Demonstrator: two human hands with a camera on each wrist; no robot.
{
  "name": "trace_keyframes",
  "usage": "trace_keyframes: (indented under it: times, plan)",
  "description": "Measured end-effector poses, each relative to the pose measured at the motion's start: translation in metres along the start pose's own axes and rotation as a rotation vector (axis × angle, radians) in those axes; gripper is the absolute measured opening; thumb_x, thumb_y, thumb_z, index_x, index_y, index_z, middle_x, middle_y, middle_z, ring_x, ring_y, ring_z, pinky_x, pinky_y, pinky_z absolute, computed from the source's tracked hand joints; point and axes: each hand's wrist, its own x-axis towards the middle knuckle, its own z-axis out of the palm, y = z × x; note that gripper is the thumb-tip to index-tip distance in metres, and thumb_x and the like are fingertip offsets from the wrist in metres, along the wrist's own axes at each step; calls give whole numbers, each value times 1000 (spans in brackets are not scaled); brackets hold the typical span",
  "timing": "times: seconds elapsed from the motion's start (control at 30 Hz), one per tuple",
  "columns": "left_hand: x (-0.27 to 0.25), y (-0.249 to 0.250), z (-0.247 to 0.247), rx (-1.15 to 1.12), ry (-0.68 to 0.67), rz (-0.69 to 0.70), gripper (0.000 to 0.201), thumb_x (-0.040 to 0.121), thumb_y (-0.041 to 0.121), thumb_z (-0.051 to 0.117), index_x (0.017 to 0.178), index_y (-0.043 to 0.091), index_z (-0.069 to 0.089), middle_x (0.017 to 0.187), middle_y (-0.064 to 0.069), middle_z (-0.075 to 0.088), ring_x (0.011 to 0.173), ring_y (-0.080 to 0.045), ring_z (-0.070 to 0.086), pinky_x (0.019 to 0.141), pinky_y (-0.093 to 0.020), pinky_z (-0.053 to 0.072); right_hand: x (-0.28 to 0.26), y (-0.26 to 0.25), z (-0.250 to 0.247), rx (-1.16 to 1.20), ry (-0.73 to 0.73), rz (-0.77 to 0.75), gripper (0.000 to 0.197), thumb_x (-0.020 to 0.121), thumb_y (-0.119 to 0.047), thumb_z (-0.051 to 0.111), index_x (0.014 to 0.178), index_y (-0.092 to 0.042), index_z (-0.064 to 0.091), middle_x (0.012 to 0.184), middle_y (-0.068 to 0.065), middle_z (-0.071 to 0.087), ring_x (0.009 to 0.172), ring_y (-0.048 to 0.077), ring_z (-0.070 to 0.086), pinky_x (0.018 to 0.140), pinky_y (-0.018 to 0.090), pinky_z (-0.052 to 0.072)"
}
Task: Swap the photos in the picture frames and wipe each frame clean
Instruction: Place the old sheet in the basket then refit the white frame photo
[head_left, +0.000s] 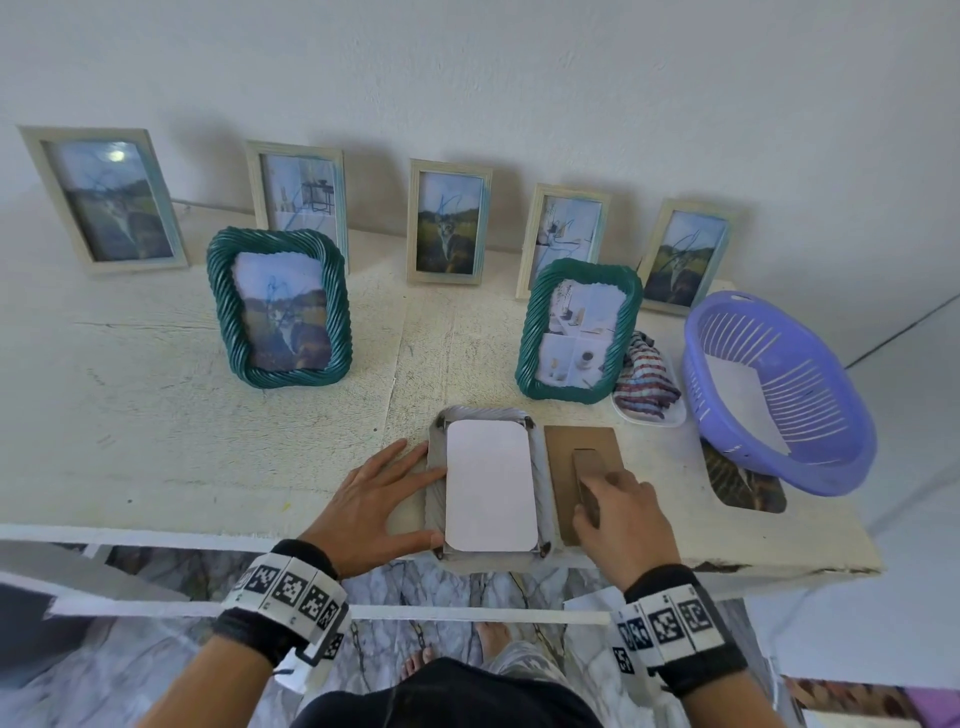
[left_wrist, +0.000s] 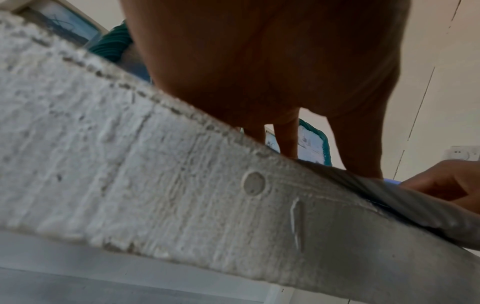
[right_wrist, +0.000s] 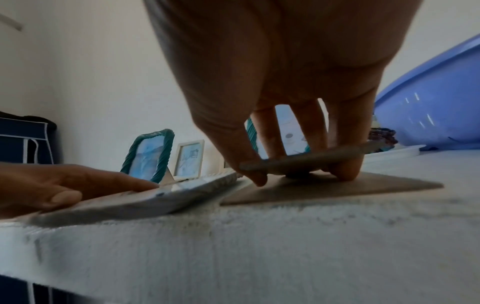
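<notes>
One frame (head_left: 488, 486) is lying face-down and opened at the near desk (head_left: 208, 415) edge, a white sheet in it, as I am steadying it with my flat left hand (head_left: 374, 506) and pinching its backing board (head_left: 584, 478) just right with my right hand (head_left: 621, 519), the cloth (head_left: 647, 382) lying unused, so I judge most swapping and wiping is remaining.

Before you, at the near edge of the surface (head_left: 208, 415), a face-down frame (head_left: 488, 488) lies just left of its backing board (head_left: 582, 457). Behind stand two twisted frames (head_left: 280, 306), five plain frames (head_left: 449, 221) along the wall. The basket (head_left: 779, 389) sits far right.
</notes>
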Motion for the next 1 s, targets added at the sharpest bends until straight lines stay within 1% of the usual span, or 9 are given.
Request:
trace_keyframes:
  times: [0.13, 0.23, 0.3, 0.4, 0.47, 0.57, 0.73, 0.83, 1.0]
  plan:
    - [0, 0, 2, 2, 24, 1, 84, 66, 95, 28, 140, 55, 23, 157, 23, 6, 144, 3, -9, 116, -37, 9, -2, -2, 8, -101, 15, 9, 38, 92, -36, 48, 128, -23, 50, 124, 8, 52, 104, 28, 45, 80, 34, 44]
    - [0, 1, 1, 13, 20, 1, 87, 66, 95, 27, 142, 53, 24, 158, 23, 5, 144, 3, -9, 116, -37, 8, -6, -7, 8, -123, 95, -19, 36, 86, -36, 55, 118, -19, 59, 126, 12, 51, 101, 34, 48, 79, 40, 45]
    - [0, 1, 2, 17, 19, 0, 88, 66, 94, 28, 143, 52, 25, 157, 24, 4, 144, 3, -10, 116, -37, 8, -8, -17, 10, -40, 153, -152, 33, 83, -35, 59, 112, -19, 62, 126, 11, 52, 101, 34, 51, 79, 42, 48]
    - [0, 1, 2, 19, 23, -4, 86, 67, 94, 29, 142, 53, 25, 157, 25, 4, 144, 4, -9, 115, -37, 8, -16, -36, 17, 38, 84, -396, 43, 85, -48, 50, 117, -21, 61, 126, 2, 51, 109, 26, 47, 86, 38, 48]
    - [0, 1, 2, 20, 28, 0, 86, 66, 94, 29, 141, 53, 25, 156, 25, 5, 144, 3, -9, 115, -36, 9, -18, -46, 22, 30, 35, -465, 51, 82, -56, 47, 118, -23, 61, 125, -1, 52, 111, 25, 46, 88, 38, 47]
    - [0, 1, 2, 27, 25, -1, 86, 66, 94, 27, 141, 53, 24, 156, 26, 4, 143, 4, -9, 114, -34, 8, -17, -52, 25, 18, 28, -477, 53, 78, -60, 45, 112, -24, 62, 117, -2, 54, 104, 26, 50, 84, 37, 48]
    - [0, 2, 1, 30, 12, -8, 85, 66, 95, 27, 141, 55, 22, 155, 27, 2, 143, 4, -10, 113, -33, 6, -16, -52, 28, 3, 68, -494, 44, 79, -57, 47, 105, -26, 65, 107, -5, 61, 94, 23, 55, 76, 35, 53]
    - [0, 3, 0, 34, 8, -10, 87, 65, 94, 26, 142, 53, 22, 155, 27, 1, 143, 4, -11, 112, -31, 4, -18, -51, 26, -10, 87, -504, 39, 82, -54, 47, 104, -27, 65, 108, -6, 64, 95, 21, 57, 76, 33, 52]
    - [1, 2, 1, 34, 5, -10, 87, 66, 93, 29, 143, 52, 23, 156, 26, 1, 144, 3, -10, 112, -31, 4, -20, -48, 24, 53, 91, -526, 32, 89, -44, 47, 108, -23, 62, 114, -2, 66, 98, 21, 57, 77, 32, 52]
